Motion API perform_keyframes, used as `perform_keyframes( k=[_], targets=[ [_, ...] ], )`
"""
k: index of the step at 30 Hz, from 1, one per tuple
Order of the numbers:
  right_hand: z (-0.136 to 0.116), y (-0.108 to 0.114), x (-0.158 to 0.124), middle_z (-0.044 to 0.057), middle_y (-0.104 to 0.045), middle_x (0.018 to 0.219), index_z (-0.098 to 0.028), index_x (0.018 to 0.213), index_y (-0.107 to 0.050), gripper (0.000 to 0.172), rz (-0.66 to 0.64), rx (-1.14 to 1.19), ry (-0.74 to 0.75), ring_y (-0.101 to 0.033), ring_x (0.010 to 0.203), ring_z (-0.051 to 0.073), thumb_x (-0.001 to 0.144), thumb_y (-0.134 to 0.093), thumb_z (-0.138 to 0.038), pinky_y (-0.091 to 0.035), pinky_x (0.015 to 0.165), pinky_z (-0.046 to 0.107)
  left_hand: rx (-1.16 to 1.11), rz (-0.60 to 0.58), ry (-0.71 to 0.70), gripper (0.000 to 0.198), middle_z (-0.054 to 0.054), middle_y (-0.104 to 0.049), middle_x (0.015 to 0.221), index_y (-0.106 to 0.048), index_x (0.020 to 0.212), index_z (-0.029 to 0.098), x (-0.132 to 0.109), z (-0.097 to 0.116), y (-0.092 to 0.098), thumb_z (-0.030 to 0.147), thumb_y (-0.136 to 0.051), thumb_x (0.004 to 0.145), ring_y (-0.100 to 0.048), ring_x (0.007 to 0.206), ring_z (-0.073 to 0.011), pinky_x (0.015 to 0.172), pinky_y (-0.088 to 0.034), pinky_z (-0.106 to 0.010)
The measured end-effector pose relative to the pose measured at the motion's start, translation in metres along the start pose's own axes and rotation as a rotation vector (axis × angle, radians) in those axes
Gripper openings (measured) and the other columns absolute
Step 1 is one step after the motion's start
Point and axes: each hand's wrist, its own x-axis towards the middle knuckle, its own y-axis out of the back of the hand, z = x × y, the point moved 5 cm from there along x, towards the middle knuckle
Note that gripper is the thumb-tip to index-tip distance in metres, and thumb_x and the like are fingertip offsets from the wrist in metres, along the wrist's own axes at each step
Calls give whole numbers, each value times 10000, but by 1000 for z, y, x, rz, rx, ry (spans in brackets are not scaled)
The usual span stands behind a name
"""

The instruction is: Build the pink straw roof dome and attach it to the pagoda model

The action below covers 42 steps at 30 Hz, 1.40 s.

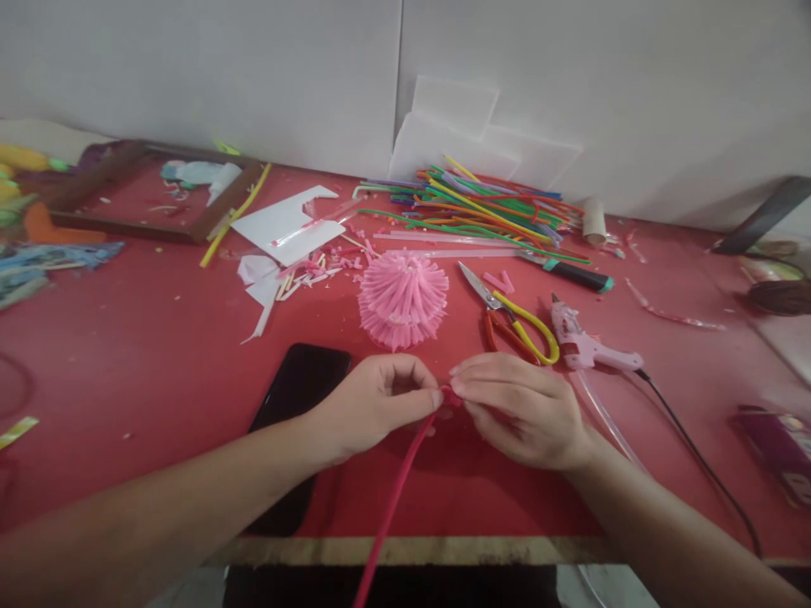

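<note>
Black phone point(302, 382); scissors point(502, 309) beside glue gun point(584, 343) — straws point(487, 211) behind.

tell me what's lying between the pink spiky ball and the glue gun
In the head view, a pair of scissors with red and yellow handles lies on the red table between the pink spiky ball and the glue gun.

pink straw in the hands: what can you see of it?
The pink straw is a thin, smooth, plastic-looking tube. The left hand and the right hand both pinch its upper end, which looks crumpled. The rest runs straight toward the camera, past the front edge of the red table and out of frame.
</note>
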Motion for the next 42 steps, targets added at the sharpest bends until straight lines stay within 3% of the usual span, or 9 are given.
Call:
perform_keyframes(
  k=[7,12,24,33,38,42],
  targets=[
    [2,-1,0,99,-723,958,-143,1040,-696,175,-4,82,-25,-702,944,164,913,-602,-68,-627,842,337,-88,-17,-45,289,-29,-717,713,-602,721,136,0,0,-2,328,-818,733,-658,658,-116,632,-541,-229],
    [2,-1,2,76,-709,908,-162,988,-698,117,18,96,-56,-696,884,159,909,-634,-103,-624,811,324,-126,6,-108,258,28,-690,688,-596,837,159,-2,1,-1,248,-819,746,-648,638,-92,647,-533,-214],
    [-1,-14,-3,68,-649,841,-178,924,-624,125,-9,90,-189,-651,824,173,965,-511,-145,-585,723,297,105,77,-222,261,49,-558,714,-500,757,165,-6,8,-1,229,-753,768,-520,638,-60,612,-434,-182],
    [1,-15,-4,32,-668,821,-184,927,-633,92,23,195,-220,-657,816,138,906,-614,-97,-572,713,244,145,43,-207,269,49,-547,717,-461,775,175,-9,5,-2,243,-719,806,-501,630,-55,603,-411,-177],
    [8,-13,-3,24,-704,805,-183,895,-669,57,45,294,-375,-682,752,120,864,-713,-165,-573,676,214,160,55,-239,289,34,-593,721,-437,769,188,-13,4,-2,257,-712,821,-545,634,-68,594,-422,-176],
    [9,-13,-3,17,-751,829,-210,918,-727,78,41,336,-453,-714,761,118,850,-732,-171,-583,699,198,237,102,-344,281,6,-666,742,-423,744,193,-18,7,-2,206,-693,820,-591,643,-79,590,-456,-169]
  ],
)
